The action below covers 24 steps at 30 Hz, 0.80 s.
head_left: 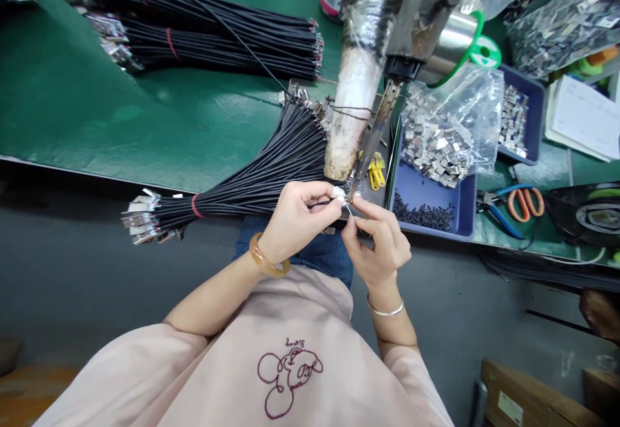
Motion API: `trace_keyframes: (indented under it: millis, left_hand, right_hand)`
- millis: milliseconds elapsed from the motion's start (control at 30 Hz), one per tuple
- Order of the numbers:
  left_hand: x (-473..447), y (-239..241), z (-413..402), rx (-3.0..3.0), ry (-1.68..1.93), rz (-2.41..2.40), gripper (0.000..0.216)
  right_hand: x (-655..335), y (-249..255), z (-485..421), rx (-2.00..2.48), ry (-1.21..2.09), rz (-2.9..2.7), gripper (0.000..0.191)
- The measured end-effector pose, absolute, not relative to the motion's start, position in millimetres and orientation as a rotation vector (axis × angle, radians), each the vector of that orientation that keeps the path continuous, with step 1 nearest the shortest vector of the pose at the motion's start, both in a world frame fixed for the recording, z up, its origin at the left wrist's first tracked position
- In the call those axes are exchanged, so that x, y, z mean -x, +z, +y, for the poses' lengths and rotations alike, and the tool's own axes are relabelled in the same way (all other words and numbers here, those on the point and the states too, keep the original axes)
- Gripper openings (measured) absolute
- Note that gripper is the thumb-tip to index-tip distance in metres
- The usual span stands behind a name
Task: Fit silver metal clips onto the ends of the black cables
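Observation:
My left hand (307,210) is closed in a pinch on the end of a black cable (320,205), with white coverings on its fingertips. Opposite it, my right hand (378,236) pinches a thin pale wire (349,210). The fingertips of both hands almost meet just under the tip of a soldering iron (365,156), which points down from above. Whatever joint lies between the fingers is too small to make out. Behind my left hand lies a bundle of black cables (242,181), tied with a red band and carrying metal connectors at its left end.
A white hose (351,104) hangs beside the iron. More cable bundles (217,33) lie at the back left. To the right are a blue tray (465,210) with bagged metal connectors, yellow clips (376,172), a solder spool (453,46), pliers (504,217) and orange-handled scissors (526,202).

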<state>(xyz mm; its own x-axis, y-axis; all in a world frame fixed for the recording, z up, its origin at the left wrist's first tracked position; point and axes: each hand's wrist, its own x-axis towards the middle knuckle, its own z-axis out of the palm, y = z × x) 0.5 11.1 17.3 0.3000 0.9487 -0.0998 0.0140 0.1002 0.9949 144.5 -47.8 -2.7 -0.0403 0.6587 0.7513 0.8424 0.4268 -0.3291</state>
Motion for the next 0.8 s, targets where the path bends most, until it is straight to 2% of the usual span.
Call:
trace_keyframes:
  millis: [800]
  left_hand:
    - [-0.1, 17.2, 10.1, -1.296, 0.871, 0.989, 0.011]
  right_hand:
    - [-144.2, -4.3, -53.1, 1.299, -0.365, -1.810, 0.021]
